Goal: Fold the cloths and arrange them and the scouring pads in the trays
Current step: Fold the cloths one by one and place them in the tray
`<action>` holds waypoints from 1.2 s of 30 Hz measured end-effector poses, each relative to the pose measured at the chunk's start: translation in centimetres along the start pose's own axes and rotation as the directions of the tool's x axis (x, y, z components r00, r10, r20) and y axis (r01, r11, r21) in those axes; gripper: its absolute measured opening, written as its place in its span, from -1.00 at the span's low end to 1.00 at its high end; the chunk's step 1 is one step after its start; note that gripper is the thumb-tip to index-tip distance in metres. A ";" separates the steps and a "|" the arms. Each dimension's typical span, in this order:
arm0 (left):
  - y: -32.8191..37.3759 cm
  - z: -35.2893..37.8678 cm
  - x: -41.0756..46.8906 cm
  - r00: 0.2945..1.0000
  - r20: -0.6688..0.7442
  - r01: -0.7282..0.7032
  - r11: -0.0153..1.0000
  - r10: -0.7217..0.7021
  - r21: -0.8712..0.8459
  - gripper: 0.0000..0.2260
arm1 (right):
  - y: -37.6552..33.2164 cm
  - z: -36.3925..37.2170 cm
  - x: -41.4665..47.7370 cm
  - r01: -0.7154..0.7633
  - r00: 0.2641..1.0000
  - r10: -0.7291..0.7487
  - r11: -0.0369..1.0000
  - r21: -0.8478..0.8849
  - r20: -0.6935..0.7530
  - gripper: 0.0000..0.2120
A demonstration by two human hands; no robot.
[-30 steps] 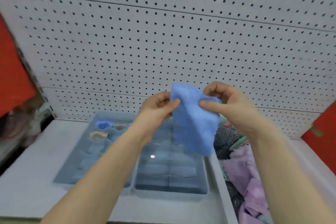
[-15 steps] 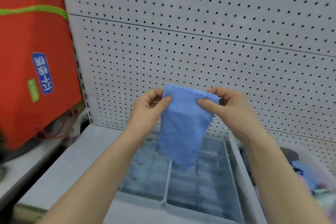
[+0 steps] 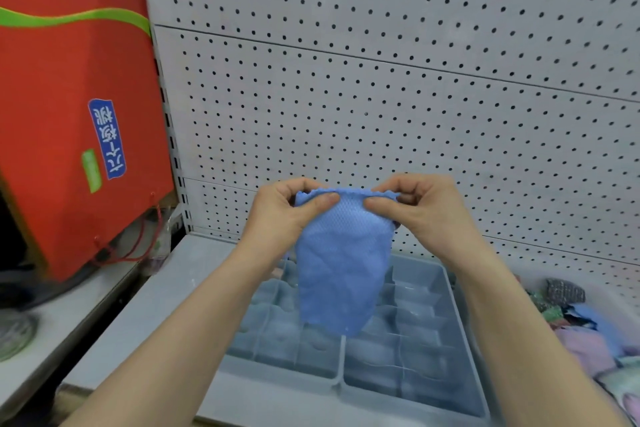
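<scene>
A blue textured cloth (image 3: 341, 263) hangs in the air over two grey compartment trays. My left hand (image 3: 287, 215) pinches its top left edge between thumb and fingers. My right hand (image 3: 426, 208) pinches the top right edge the same way. The thumbs lie close together across the cloth's upper hem. Below, the left tray (image 3: 277, 347) and the right tray (image 3: 433, 340) sit side by side on the shelf, partly hidden by the cloth and my forearms. A dark scouring pad (image 3: 564, 291) lies at the right among loose cloths.
A white pegboard wall (image 3: 381, 97) rises behind the shelf. A red paper bag (image 3: 69, 135) with a blue label stands on a lower surface at the left. A pile of pink, green and blue cloths (image 3: 595, 343) fills a bin at the right.
The view has swung left, bringing the red bag into sight. My hands have drawn closer together along the cloth's top edge, and the cloth hangs narrower.
</scene>
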State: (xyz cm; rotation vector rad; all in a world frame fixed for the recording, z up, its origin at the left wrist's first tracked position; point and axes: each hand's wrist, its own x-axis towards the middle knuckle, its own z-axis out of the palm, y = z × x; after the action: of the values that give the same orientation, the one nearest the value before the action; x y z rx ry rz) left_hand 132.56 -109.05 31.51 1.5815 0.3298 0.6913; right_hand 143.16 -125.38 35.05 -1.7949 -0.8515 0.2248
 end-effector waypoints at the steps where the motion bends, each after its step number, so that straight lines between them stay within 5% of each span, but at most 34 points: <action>1: 0.0 0.0 0.0 1.000 -0.001 -0.010 1.000 0.010 0.013 -0.89 | 0.0 0.1 0.0 0.002 1.000 -0.002 1.000 0.000 -0.003 -0.92; 14: 0.0 -0.4 0.5 0.999 0.033 0.020 0.997 -0.018 -0.070 -0.95 | 0.5 0.2 0.3 -0.014 1.000 0.016 0.992 0.129 -0.014 -0.97; 19: -0.8 -0.3 0.4 0.956 -0.241 -0.100 0.956 0.169 0.274 -0.79 | 0.9 0.2 1.0 -0.010 0.988 0.032 0.989 0.145 -0.151 -0.95; 22: -1.2 0.8 0.0 0.998 -0.022 -0.048 0.969 0.055 0.244 -0.91 | 0.7 0.8 0.9 0.062 0.993 -0.057 0.997 0.055 -0.099 -0.93; 27: -1.4 1.6 -0.2 0.940 0.323 0.161 0.976 -0.106 -0.148 -0.76 | 0.7 1.4 0.2 0.190 0.973 -0.176 0.978 -0.082 0.148 -0.88; 36: -1.7 2.4 -0.2 0.973 0.222 0.119 0.965 -0.066 -0.235 -0.78 | 1.4 0.7 0.2 0.170 0.980 -0.178 0.981 -0.097 -0.086 -0.79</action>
State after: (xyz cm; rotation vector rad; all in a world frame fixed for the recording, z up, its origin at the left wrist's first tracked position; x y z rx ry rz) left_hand 134.21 -110.81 29.81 1.3773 0.1518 0.4652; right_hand 143.53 -124.96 33.61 -1.7864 -0.9577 -0.0122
